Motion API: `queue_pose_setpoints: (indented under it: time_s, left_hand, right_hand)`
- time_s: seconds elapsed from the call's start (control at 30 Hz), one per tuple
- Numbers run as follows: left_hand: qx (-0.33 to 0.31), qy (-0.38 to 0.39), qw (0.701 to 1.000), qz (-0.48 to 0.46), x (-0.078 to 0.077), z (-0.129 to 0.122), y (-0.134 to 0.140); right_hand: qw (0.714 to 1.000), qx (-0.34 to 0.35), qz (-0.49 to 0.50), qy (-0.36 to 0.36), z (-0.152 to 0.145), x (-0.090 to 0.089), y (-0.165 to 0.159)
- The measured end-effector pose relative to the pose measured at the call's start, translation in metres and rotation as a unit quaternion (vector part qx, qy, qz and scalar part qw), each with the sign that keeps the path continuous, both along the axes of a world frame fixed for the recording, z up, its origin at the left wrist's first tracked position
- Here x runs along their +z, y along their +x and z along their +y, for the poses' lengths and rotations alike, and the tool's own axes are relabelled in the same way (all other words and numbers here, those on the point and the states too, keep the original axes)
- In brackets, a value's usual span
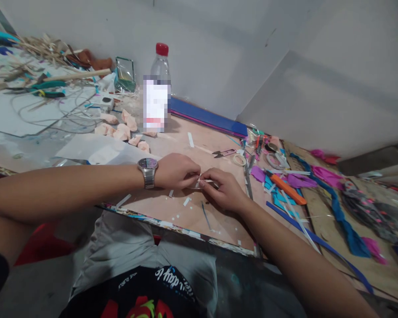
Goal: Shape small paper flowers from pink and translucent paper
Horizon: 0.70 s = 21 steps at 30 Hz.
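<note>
1. As the head view shows, your left hand (177, 171) and right hand (227, 190) are pinched closed on a thin white strip (199, 179).
2. It lies between the two, neither hand nearer; its long axis, mostly hidden, appears to run nine to three o'clock.
3. Small snips (224, 153) lie apart from your grip, toward one o'clock.

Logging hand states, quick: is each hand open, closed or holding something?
Left hand: closed, apparently pinching a thin white strip.
Right hand: closed, thumb and finger pinching the strip.
</note>
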State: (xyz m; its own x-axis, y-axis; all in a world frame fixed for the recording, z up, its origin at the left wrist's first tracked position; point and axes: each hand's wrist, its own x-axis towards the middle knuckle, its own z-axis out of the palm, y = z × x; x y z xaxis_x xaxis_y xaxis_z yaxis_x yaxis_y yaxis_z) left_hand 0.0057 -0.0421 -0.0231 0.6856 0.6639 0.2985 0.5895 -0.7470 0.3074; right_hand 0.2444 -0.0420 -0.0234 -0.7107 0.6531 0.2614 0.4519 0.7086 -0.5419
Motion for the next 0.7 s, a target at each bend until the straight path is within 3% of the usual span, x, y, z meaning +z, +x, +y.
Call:
queue_pose_setpoints:
  time_s: [0.7]
  left_hand:
    - [-0.01, 0.012, 1.0, 0.006, -0.0031, 0.0013, -0.0004]
  right_hand:
    - [1.0, 0.015, -0.014, -0.012, 0.0024, 0.0003, -0.0006]
